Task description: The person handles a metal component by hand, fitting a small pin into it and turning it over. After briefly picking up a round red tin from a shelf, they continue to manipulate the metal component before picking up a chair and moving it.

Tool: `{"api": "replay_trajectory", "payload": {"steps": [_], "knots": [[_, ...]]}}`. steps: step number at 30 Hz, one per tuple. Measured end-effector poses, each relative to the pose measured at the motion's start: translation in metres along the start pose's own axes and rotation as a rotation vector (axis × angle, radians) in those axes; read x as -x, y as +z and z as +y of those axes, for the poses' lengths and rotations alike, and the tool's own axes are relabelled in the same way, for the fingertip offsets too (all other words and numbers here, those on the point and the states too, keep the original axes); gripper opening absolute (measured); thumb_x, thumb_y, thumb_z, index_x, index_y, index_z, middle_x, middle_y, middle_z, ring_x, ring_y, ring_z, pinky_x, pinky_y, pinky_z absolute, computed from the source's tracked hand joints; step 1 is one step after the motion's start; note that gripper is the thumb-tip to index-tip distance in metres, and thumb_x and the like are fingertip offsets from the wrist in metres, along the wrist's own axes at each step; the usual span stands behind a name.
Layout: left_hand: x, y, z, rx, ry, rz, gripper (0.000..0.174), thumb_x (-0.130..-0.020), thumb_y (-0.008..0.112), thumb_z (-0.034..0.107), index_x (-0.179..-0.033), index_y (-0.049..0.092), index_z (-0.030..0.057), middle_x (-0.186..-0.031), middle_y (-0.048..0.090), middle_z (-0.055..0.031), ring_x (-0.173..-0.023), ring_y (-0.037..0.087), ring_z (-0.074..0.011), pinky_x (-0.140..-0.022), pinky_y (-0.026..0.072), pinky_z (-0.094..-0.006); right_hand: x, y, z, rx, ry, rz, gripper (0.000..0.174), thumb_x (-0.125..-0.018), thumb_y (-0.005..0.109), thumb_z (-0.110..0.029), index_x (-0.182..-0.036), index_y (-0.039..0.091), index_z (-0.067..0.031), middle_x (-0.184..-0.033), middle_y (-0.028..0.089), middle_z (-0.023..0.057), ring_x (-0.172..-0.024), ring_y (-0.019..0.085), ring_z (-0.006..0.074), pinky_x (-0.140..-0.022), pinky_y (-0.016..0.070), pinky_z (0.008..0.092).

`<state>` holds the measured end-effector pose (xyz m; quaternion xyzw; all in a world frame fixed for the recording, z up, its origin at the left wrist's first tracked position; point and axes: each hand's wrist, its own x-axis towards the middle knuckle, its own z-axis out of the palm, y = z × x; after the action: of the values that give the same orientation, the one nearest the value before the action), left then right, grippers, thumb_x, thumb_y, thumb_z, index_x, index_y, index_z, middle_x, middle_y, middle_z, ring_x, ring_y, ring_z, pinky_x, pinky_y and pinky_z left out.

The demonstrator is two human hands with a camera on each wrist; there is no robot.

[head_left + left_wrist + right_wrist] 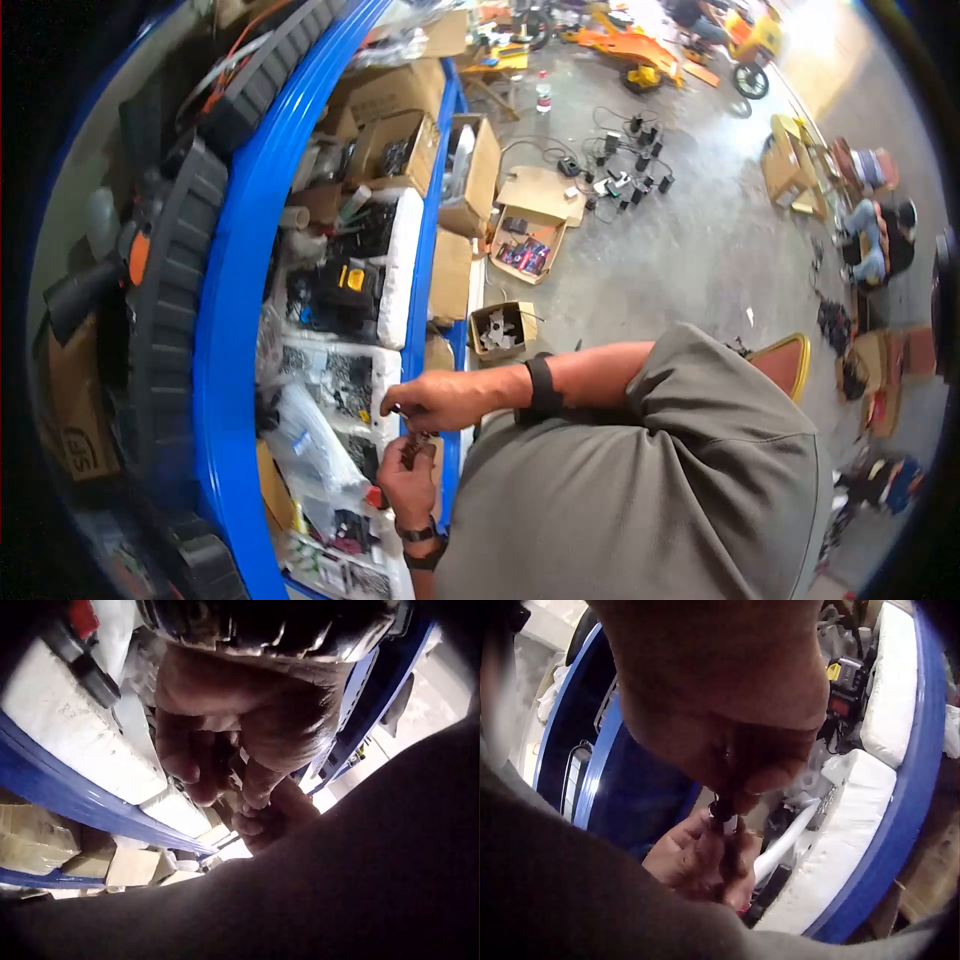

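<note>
Where a grey-green shirt (620, 490) fills the near part of the head view, we see both forearms bent inward so that the hands meet before the body. From the side, elbow bent, comes the right hand (450, 398), a black band (542, 385) at its wrist; it sits just above the left hand (408, 488), whose forearm rises from below. In the right wrist view, the right fingers are curled and pinch the top of a small dark piece (723, 814) with a shiny part, while the left fingers close round its lower end, so that it stands between the 2 hands.

Just beyond lie a clear plastic bag (310, 430) and white foam boxes (402, 270) on a shelf with a blue beam (235, 330). Past that beam, a carton (75, 410) bears sideways letters that we read as SF; marks on the foam in the left wrist view are too faint for us to read.

Farther off, on the floor (700, 240), we find an open carton (545, 190) of packets, a spread of black adapters (610, 185) and a red-capped bottle (543, 95), its label illegible. Farthest is an orange frame (620, 42).
</note>
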<state>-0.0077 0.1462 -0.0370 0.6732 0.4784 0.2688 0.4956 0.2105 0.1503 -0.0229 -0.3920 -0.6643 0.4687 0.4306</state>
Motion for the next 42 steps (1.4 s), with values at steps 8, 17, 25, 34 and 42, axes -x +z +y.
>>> {"api": "replay_trajectory", "payload": {"steps": [8,17,25,34,42], "knots": [[0.005,-0.017,0.004,0.090,-0.062,-0.260,0.024,-0.097,0.059,0.020,-0.097,0.065,-0.0035,-0.070,0.062,-0.0044,-0.060,0.057,-0.0088,-0.054,0.0469,-0.0246,0.022,0.022,-0.023,-0.040,0.001,0.067,0.031,-0.087,0.059,-0.005,-0.119,0.058,-0.0038,-0.076,0.063,0.0113,-0.073,0.064,0.0230,-0.067,0.0504,0.0372],[0.010,0.003,0.012,0.075,0.073,-0.078,0.020,-0.089,0.071,0.014,-0.099,0.064,-0.0022,-0.077,0.065,-0.0028,-0.068,0.060,-0.0083,-0.060,0.0480,-0.0244,0.004,-0.003,-0.008,-0.274,0.178,-0.094,0.034,-0.094,0.063,-0.008,-0.127,0.056,-0.0020,-0.088,0.062,0.0012,-0.080,0.058,0.0081,-0.072,0.0505,0.0266],[-0.019,0.052,0.035,0.348,-0.020,0.021,0.026,-0.093,0.069,0.021,-0.101,0.064,-0.0027,-0.074,0.063,-0.0015,-0.063,0.058,-0.0058,-0.057,0.0465,-0.0219,-0.001,-0.075,0.017,-0.303,0.392,-0.368,0.023,-0.099,0.057,-0.015,-0.119,0.060,-0.0025,-0.092,0.065,0.0009,-0.079,0.060,0.0078,-0.071,0.0523,0.0247],[-0.030,0.065,0.044,0.382,-0.066,0.386,0.023,-0.092,0.069,0.011,-0.110,0.061,-0.0007,-0.081,0.063,-0.0010,-0.064,0.055,-0.0048,-0.055,0.0459,-0.0203,-0.020,-0.091,0.010,-0.363,0.242,-0.540,0.050,-0.093,0.060,-0.002,-0.140,0.041,-0.0033,-0.090,0.064,0.0044,-0.079,0.064,0.0122,-0.071,0.0533,0.0267],[-0.021,0.031,0.040,0.454,-0.082,0.297,0.025,-0.099,0.059,0.023,-0.102,0.062,-0.0020,-0.071,0.062,-0.0042,-0.057,0.057,-0.0094,-0.052,0.0468,-0.0236,-0.030,-0.068,0.003,-0.310,0.176,-0.489,0.047,-0.096,0.059,-0.003,-0.139,0.041,-0.0026,-0.092,0.067,0.0054,-0.078,0.064,0.0114,-0.068,0.0545,0.0255]]}}
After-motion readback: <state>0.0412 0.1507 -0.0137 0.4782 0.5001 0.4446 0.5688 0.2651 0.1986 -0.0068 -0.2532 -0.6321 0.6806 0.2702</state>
